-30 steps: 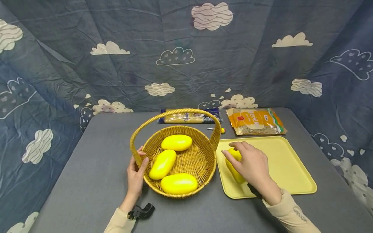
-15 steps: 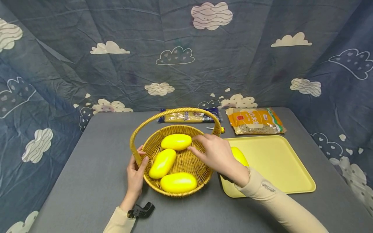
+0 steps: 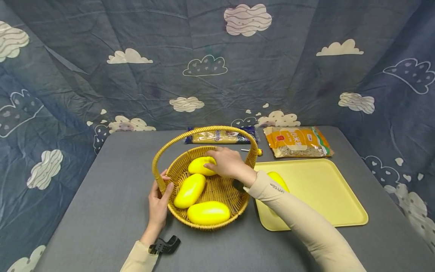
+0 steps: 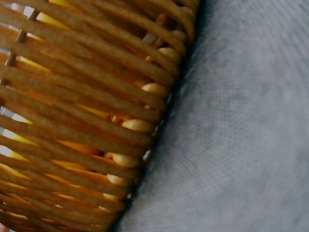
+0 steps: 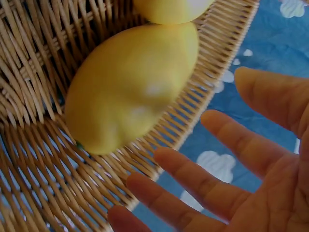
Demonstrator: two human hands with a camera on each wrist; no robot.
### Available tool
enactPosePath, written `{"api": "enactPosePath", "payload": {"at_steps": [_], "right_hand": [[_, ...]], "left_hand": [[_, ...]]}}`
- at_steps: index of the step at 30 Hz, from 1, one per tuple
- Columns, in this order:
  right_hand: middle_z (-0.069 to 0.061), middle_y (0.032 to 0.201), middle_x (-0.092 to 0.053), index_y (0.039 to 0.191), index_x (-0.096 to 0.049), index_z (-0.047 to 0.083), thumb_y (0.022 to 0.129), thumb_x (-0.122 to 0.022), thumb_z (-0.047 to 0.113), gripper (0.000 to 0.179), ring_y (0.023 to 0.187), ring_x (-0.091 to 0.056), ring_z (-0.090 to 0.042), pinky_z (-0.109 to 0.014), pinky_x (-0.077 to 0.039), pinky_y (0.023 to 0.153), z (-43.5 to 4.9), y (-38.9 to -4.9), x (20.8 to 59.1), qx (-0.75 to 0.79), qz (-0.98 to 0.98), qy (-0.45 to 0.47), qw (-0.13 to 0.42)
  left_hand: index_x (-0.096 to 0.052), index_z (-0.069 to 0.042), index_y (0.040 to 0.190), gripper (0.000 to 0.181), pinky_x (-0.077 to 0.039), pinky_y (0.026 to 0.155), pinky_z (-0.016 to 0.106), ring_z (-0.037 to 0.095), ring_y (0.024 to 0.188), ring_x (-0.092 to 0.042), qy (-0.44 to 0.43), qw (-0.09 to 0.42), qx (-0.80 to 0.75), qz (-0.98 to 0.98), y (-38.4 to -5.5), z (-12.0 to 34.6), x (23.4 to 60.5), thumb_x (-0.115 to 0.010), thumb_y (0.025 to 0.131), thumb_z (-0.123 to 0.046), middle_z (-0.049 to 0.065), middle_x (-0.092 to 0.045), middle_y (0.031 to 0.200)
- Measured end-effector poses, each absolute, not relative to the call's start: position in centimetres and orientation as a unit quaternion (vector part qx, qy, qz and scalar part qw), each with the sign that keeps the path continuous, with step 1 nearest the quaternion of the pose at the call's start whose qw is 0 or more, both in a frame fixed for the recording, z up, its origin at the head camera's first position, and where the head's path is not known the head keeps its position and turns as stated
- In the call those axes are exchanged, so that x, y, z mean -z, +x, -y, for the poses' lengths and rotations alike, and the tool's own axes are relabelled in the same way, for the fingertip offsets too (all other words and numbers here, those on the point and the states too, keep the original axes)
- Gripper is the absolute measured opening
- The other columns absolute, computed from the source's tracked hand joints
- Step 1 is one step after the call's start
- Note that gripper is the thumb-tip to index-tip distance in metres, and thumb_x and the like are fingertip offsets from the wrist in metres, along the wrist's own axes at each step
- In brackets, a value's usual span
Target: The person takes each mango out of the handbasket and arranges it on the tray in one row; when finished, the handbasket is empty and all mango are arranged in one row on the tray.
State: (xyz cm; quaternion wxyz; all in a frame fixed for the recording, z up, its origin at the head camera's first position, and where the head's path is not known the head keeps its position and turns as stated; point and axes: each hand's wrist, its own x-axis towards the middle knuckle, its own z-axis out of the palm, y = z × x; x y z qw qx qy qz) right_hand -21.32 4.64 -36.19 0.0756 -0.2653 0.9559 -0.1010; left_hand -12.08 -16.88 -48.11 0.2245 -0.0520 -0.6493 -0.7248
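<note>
Gripping basket [image 3: 222, 189] with left hand [image 3: 159, 206] and holding right hand [image 3: 227, 164], fingers [image 5: 205, 182] outspread, beside far yellow fruit [image 3: 199, 166] in basket; may roll fruit into neighbouring fruit [image 3: 190, 191] if pinched off-centre, given smooth, rounded surface.

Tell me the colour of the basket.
The basket is golden brown, clearest in the head view.

A makeshift recording booth is being suggested: a grey table [image 3: 115, 185] is being enclosed at back and both sides by cloud-print cloth [image 3: 163, 34], and a wrist camera [image 3: 166, 245] is being worn.
</note>
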Motion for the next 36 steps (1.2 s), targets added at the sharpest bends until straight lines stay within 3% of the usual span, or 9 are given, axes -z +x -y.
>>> {"api": "enactPosePath", "payload": {"at_steps": [5,11,16,21,26,36], "right_hand": [[-0.005,0.133,-0.052,0.133,-0.055,0.028,0.094,-0.056,0.042,0.041,0.118,-0.051,-0.028,-0.048,-0.046,0.080,-3.9,-22.6,37.2,0.095,-0.956,-0.261,0.092],[-0.004,0.130,-0.057,0.133,-0.055,0.029,0.094,-0.057,0.040,0.041,0.115,-0.053,-0.025,-0.043,-0.046,0.083,-3.2,-23.3,37.9,0.099,-0.953,-0.266,0.103],[-0.004,0.129,-0.057,0.138,-0.050,0.031,0.093,-0.058,0.041,0.046,0.114,-0.053,-0.024,-0.042,-0.046,0.077,-3.1,-23.5,38.3,0.097,-0.954,-0.256,0.124],[-0.006,0.128,-0.057,0.140,-0.047,0.028,0.089,-0.062,0.046,0.056,0.114,-0.053,-0.024,-0.043,-0.046,0.080,-3.6,-23.8,38.6,0.100,-0.953,-0.252,0.135],[-0.010,0.122,-0.061,0.142,-0.041,0.025,0.088,-0.062,0.050,0.064,0.104,-0.059,-0.027,-0.043,-0.047,0.076,-4.1,-23.9,38.8,0.098,-0.952,-0.247,0.151],[-0.012,0.110,-0.064,0.135,-0.042,0.022,0.085,-0.067,0.047,0.061,0.090,-0.062,-0.027,-0.042,-0.046,0.069,-4.5,-23.3,38.6,0.100,-0.953,-0.237,0.162]], "left_hand": [[-0.048,0.011,0.113,0.021,-0.032,0.099,0.024,0.028,0.130,-0.036,-0.050,0.224,0.725,0.650,-12.1,16.9,48.2,-0.053,0.095,0.002,0.024,-0.039,0.142],[-0.048,0.012,0.112,0.021,-0.032,0.101,0.024,0.029,0.131,-0.035,-0.054,0.227,0.721,0.652,-12.0,16.8,48.1,-0.053,0.095,0.002,0.028,-0.037,0.141],[-0.048,0.012,0.112,0.020,-0.032,0.101,0.024,0.029,0.131,-0.035,-0.057,0.227,0.722,0.651,-12.0,16.9,48.1,-0.053,0.095,0.002,0.024,-0.039,0.141],[-0.048,0.012,0.112,0.020,-0.032,0.101,0.024,0.029,0.131,-0.035,-0.057,0.225,0.724,0.650,-12.0,16.8,48.1,-0.053,0.095,0.002,0.024,-0.039,0.142],[-0.049,0.012,0.112,0.020,-0.031,0.101,0.024,0.029,0.131,-0.036,-0.057,0.227,0.723,0.650,-12.0,16.9,48.1,-0.053,0.094,0.003,0.023,-0.040,0.141],[-0.049,0.011,0.112,0.020,-0.030,0.102,0.023,0.028,0.131,-0.035,-0.051,0.226,0.721,0.653,-11.9,16.8,48.1,-0.053,0.094,0.002,0.022,-0.041,0.141]]}}
